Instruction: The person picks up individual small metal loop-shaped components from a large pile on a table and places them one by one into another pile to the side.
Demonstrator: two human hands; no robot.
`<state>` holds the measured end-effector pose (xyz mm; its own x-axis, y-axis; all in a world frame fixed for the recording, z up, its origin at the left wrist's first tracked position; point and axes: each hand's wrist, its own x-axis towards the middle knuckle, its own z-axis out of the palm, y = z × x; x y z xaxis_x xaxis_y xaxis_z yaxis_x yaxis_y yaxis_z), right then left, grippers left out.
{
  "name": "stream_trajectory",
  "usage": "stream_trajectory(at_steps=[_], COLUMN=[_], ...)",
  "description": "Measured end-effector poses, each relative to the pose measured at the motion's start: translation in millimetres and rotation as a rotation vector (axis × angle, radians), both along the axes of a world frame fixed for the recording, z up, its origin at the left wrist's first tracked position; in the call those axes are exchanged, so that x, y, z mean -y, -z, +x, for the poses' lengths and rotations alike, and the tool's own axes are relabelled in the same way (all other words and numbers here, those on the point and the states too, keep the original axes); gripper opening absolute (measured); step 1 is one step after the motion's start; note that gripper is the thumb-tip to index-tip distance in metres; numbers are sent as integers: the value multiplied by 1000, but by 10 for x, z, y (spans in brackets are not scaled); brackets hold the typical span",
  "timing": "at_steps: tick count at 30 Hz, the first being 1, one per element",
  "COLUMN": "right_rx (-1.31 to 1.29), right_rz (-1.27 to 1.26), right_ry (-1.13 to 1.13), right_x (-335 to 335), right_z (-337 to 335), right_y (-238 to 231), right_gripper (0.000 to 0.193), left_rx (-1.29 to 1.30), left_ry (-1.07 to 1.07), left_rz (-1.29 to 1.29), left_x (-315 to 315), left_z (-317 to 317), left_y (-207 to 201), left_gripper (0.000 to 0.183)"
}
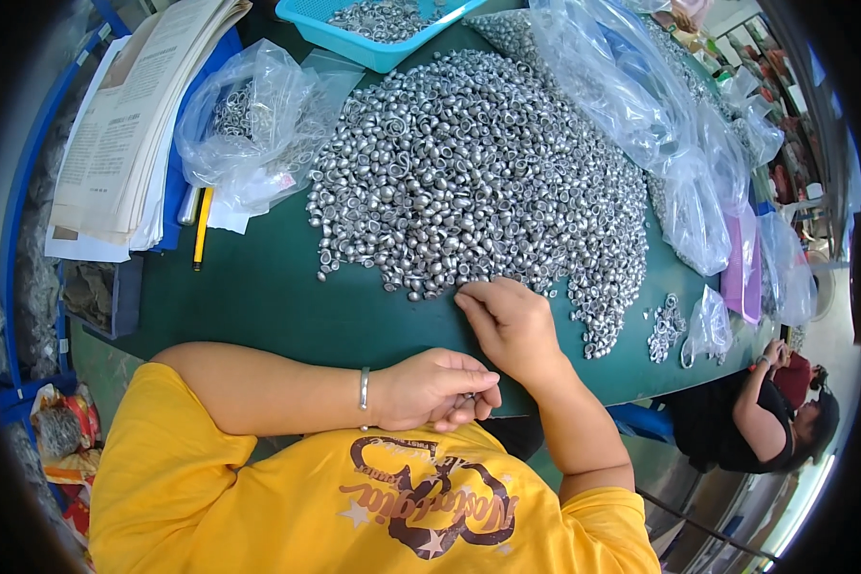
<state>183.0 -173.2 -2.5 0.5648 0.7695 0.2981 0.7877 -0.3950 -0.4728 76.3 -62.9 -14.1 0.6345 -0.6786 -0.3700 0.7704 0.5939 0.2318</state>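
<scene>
A wide pile of small, silvery, rounded hollow metal pieces (pixel 478 172) covers the middle of the green tabletop (pixel 249 297). My right hand (pixel 517 325) is at the pile's near edge, thumb and fingers pinched together; its fingertips touch the edge of the pile, and what they hold is hidden. My left hand (pixel 438 390), with a silver bangle (pixel 364 390) on the wrist, is in front of my body near the table's edge. Its fingers curl inward, and a tiny dark spot shows between them, too small to name.
A blue basket (pixel 383 48) of metal pieces stands beyond the pile. Plastic bags (pixel 244 115) lie at left, beside stacked papers (pixel 115 134) and a yellow pencil (pixel 202 230). More clear bags (pixel 631 96), a purple bin (pixel 739 263) and loose rings (pixel 667 328) are at right. Another person (pixel 765 411) sits beyond.
</scene>
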Motion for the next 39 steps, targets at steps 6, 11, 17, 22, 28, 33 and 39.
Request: stream_trajectory(at_steps=[6, 11, 17, 22, 28, 33, 39], right_rx=[-1457, -173, -317, -234, -93, 11, -1374], right_rz=[453, 43, 43, 75, -75, -190, 479], right_ry=[43, 34, 64, 36, -49, -92, 145], right_x=[319, 57, 116, 100, 55, 63, 253], right_z=[310, 85, 115, 125, 97, 86, 231], right_y=[-149, -19, -111, -107, -111, -182, -178], right_gripper=[5, 11, 12, 10, 11, 15, 12], left_rx=[2, 21, 21, 27, 35, 31, 39], left_ry=[-5, 1, -2, -4, -2, -6, -13], left_rz=[19, 12, 20, 18, 11, 9, 7], left_x=[2, 6, 1, 6, 4, 2, 8], left_z=[-2, -4, -8, -11, -8, -8, -19], left_y=[6, 3, 7, 21, 14, 26, 16], left_gripper=[26, 27, 27, 27, 27, 27, 27])
